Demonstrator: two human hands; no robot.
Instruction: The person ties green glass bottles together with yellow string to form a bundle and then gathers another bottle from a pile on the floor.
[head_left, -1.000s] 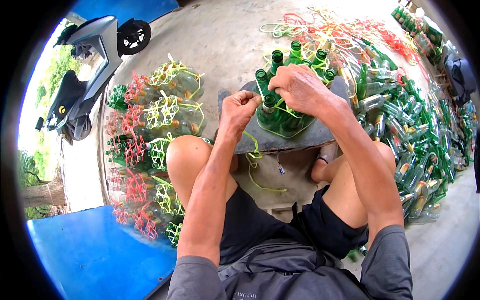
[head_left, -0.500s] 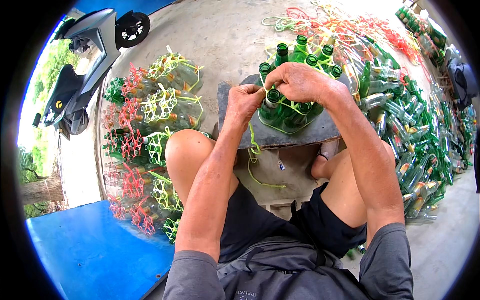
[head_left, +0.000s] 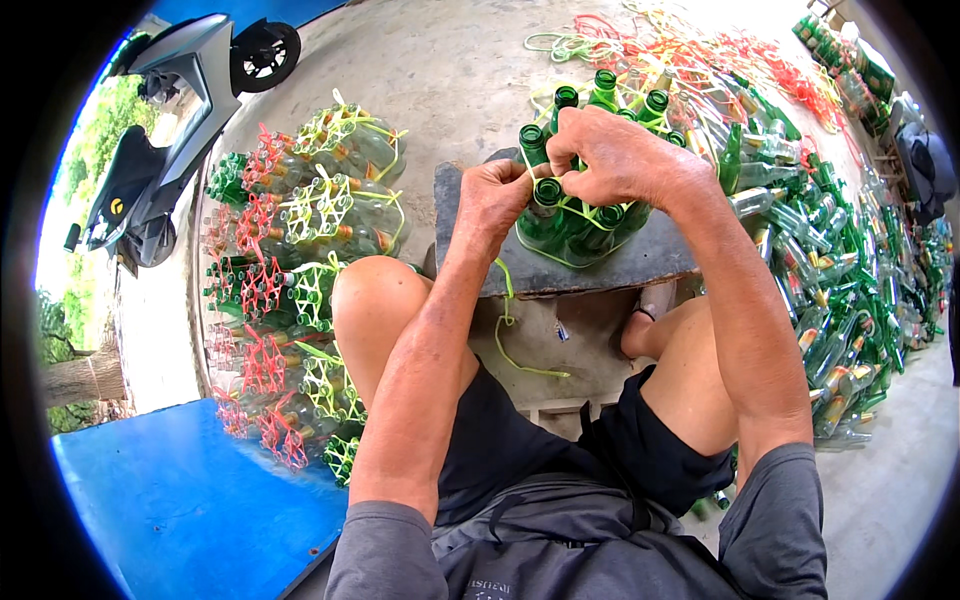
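**A:** ok what's in this shot, biggest stuff first?

**B:** Concrete floor (head_left: 400,60) under pretty much everything. Then a massive heap of loose bottles (head_left: 850,290) at 3 o'clock, mostly green and clear, lying every which way. Over at 9 to 10 o'clock there's a block of tied bottle bundles (head_left: 325,215), netted in red and yellow-green. Parked scooter (head_left: 190,55) at 10, blue sheet (head_left: 190,500) at 8.

**A:** and the actual work area?

**B:** Low dark grey desk (head_left: 630,272) at about 1 o'clock, right in front of the person's knees. The cluster of green bottles (head_left: 580,245) stands upright on it, necks up, packed together with banding around the lower bodies. The right hand (head_left: 630,160) arches over the cluster from its 3 o'clock side, the left hand (head_left: 490,205) is in at its 9 o'clock side.

**A:** what are the fingers doing?

**B:** Left fingers (head_left: 512,172) are pinched together on a yellow-green strap (head_left: 509,318), beside the neck of the nearest bottle. Right ones are curled in just next to them, tbh can't tell how far closed or if they've got hold of anything. A loose end of that strap dangles past the desk's 6 o'clock edge, with a small knot in it.
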